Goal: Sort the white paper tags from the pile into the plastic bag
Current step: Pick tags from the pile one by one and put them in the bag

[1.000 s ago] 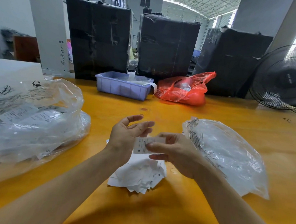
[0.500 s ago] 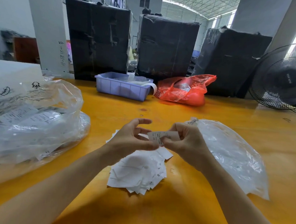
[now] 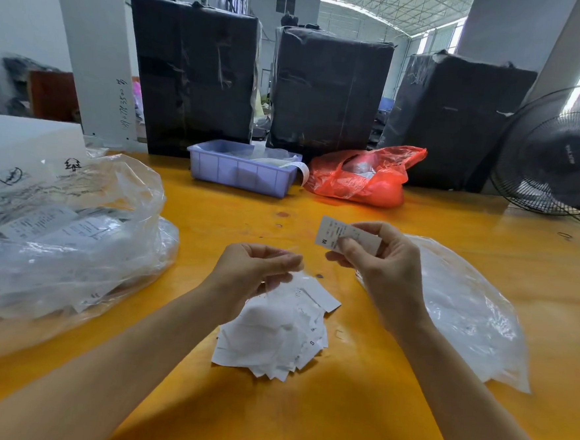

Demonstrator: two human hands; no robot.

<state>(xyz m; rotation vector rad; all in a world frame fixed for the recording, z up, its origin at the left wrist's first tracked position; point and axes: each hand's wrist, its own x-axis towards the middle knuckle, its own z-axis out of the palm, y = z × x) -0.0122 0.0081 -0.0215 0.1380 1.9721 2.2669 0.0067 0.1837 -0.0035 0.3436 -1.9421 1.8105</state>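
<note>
Head view: at frame centre the right hand [image 3: 386, 268] pinches one white tag [image 3: 335, 235] above the tag pile [image 3: 273, 335], beside the flat plastic bag [image 3: 464, 311] at right. The left hand [image 3: 254, 272] has its fingers curled; whether it holds anything is unclear. At upper centre, the purple bin [image 3: 242, 171] holds hazy white material.

Warehouse hall behind an orange bench [image 3: 405, 417]

Daylight is pouring through the arched roof [image 3: 382, 9] — three black-wrapped bales [image 3: 195, 75] are standing along the far edge, white pillars [image 3: 94, 51] and a fan [image 3: 561, 153] flanking them.
</note>
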